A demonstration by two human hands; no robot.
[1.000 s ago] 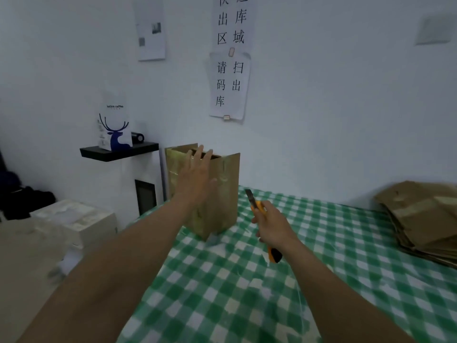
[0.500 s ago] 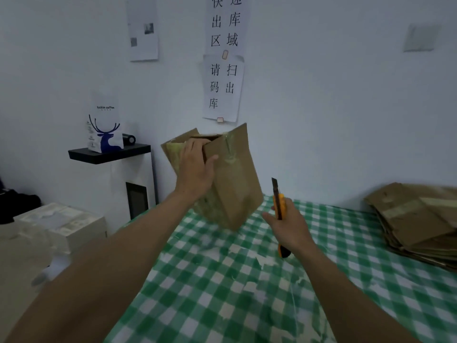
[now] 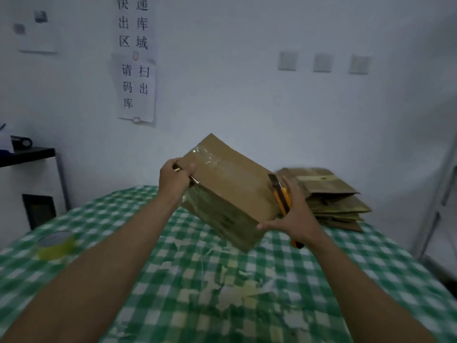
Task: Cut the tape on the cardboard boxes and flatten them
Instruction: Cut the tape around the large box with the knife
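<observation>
From the head camera, a cardboard box [image 3: 230,194] is held in the air over the far half of the bench [image 3: 148,293], clear of the green checked cloth and tilted, so its top face slopes down toward five o'clock. Clear tape [image 3: 207,157] crosses the seam near its eleven o'clock end. The left hand [image 3: 176,178] grips the box's nine o'clock corner, thumb on top and fingers curled round the edge. The right hand [image 3: 294,216] sits at the box's four o'clock side, holding an orange knife [image 3: 282,201] with the blade pointing up to twelve o'clock, just beside the box's right edge. Its thumb reaches out to touch the box's lower corner. The fingers behind the handle are hidden, so I cannot tell how tightly they are curled. At three o'clock from the box, near the bench's far right edge, lies a pile of flattened cardboard [image 3: 331,194], close behind the right hand. At eight o'clock, well apart from the box and near the left edge, stands a blurred yellow roll of tape [image 3: 55,245]. Pale scraps [image 3: 235,288] lie on the cloth at six o'clock, between the forearms, with open cloth around them. Paper signs [image 3: 136,87] hang on the wall at eleven o'clock.
</observation>
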